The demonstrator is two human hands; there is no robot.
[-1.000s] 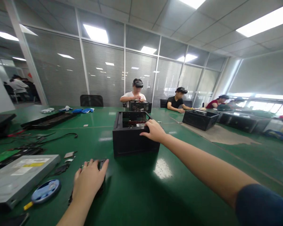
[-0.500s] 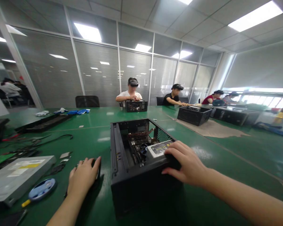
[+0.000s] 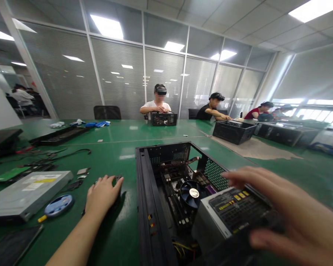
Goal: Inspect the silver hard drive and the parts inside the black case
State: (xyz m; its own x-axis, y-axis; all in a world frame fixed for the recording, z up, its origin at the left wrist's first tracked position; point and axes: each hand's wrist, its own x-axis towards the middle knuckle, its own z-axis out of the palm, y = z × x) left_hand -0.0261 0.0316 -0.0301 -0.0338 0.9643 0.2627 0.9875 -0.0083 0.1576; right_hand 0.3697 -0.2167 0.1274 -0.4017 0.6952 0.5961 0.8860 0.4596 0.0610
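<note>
An open black computer case [image 3: 152,207] lies right in front of me on the green table [image 3: 122,147]. Inside it I see a motherboard with a round fan [image 3: 192,193] and a grey power supply [image 3: 227,214]. My right hand [image 3: 291,218] grips the case's near right corner beside the power supply, fingers curled over the edge. My left hand [image 3: 102,194] rests flat on a small dark object [image 3: 117,184] left of the case; the hand covers most of that object.
A grey optical drive [image 3: 24,195], a round blue-topped item [image 3: 58,205], cables and a green board lie at the left. Three people sit across the table with black cases [image 3: 164,119] [image 3: 233,131]. A dark panel [image 3: 58,136] lies far left.
My right hand has pulled the computer case toward me, from mid-table to right under my view. My left hand has stayed on the dark object.
</note>
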